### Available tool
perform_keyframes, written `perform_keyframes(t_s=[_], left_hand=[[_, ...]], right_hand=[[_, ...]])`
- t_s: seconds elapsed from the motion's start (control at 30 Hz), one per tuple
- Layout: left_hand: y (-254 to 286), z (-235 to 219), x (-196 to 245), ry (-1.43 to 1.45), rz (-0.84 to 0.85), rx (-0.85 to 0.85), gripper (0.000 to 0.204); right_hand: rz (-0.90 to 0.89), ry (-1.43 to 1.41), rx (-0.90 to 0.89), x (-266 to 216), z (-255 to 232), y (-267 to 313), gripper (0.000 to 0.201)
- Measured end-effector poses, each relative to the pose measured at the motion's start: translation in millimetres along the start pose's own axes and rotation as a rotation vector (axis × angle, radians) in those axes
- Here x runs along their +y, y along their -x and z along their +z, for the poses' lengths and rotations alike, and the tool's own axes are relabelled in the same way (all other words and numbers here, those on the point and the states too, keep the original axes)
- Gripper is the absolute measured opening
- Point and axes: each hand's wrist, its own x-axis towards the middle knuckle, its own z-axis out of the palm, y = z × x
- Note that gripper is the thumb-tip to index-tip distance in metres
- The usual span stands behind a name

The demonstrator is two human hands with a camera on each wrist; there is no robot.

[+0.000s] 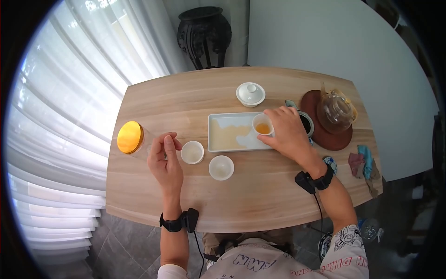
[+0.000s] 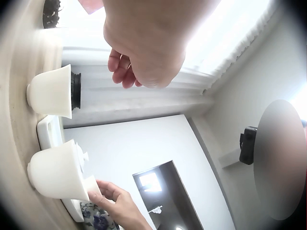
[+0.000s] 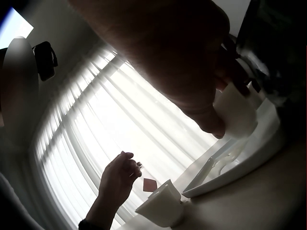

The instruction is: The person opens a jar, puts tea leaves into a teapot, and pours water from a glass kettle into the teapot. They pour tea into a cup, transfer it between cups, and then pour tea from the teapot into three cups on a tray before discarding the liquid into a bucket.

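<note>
My right hand (image 1: 290, 135) grips a small white teacup (image 1: 256, 120) by its rim, thumb on the near side and fingers on the far side. Amber tea shows inside, and the cup is over the right part of a white rectangular tray (image 1: 210, 135) that has pale liquid spread across it. In the right wrist view, the held teacup (image 3: 236, 112) hangs close above the tray. My left hand (image 1: 166, 162) is raised with loosely curled fingers and holds nothing. Beside it stand two white cups, one nearer the hand (image 1: 192, 152) and another (image 1: 221, 168) closer to me.
Behind the tray sits a white lidded bowl (image 1: 251, 95). A jar with a yellow lid (image 1: 130, 137) stands at left. Right of the tray are a dark-filled container (image 1: 306, 124), a glass teapot (image 1: 335, 111) on a brown round board (image 1: 309, 100), and crumpled cloths (image 1: 365, 160).
</note>
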Motion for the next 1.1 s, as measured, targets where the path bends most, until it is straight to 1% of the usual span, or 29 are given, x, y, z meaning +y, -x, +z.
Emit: perform_keyframes(t_s=[0.1, 0.2, 0.27, 0.3, 0.43, 0.53, 0.63, 0.73, 0.83, 0.93, 1.03, 1.1], left_hand=[[0.7, 6.5, -3.1, -0.014, 0.071, 0.027, 0.022], [7.1, 7.4, -11.5, -0.026, 0.071, 0.073, 0.023], [9.2, 7.2, -17.3, -0.018, 0.064, 0.061, 0.023], [9.9, 10.0, -19.0, -0.019, 0.061, 0.061, 0.023], [8.5, 6.9, -15.4, -0.024, 0.057, 0.052, 0.022], [8.8, 6.6, -14.9, -0.028, 0.051, 0.051, 0.022], [9.2, 7.3, -14.9, -0.025, 0.043, 0.050, 0.021], [8.6, 6.4, -14.5, -0.040, 0.047, 0.043, 0.021], [8.0, 6.0, -15.3, -0.045, 0.053, 0.046, 0.021], [8.1, 7.1, -16.4, -0.039, 0.052, 0.049, 0.020], [7.9, 7.3, -14.5, -0.041, 0.049, 0.054, 0.020], [7.5, 6.5, -14.5, -0.038, 0.048, 0.054, 0.020]], right_hand=[[0.116, -0.200, -0.021, -10.4, -31.9, 0.6, 0.054], [0.245, -0.409, -0.043, -6.6, -63.1, 5.2, 0.055], [0.312, -0.548, -0.033, 2.4, -83.2, 9.7, 0.057], [0.280, -0.479, -0.001, 10.1, -91.1, 13.7, 0.057], [0.299, -0.373, 0.058, 37.4, -110.4, 32.9, 0.056], [0.303, -0.331, -0.002, 53.3, -115.4, 44.4, 0.056], [0.352, -0.334, -0.086, 56.0, -119.7, 48.8, 0.057], [0.343, -0.284, -0.112, 57.2, -119.6, 48.4, 0.057], [0.242, -0.191, -0.076, 62.2, -114.4, 48.5, 0.058], [0.179, -0.119, -0.104, 59.7, -115.8, 42.3, 0.057], [0.133, -0.070, -0.143, 59.9, -117.4, 37.2, 0.062], [0.091, -0.028, -0.105, 58.9, -116.7, 34.9, 0.058]])
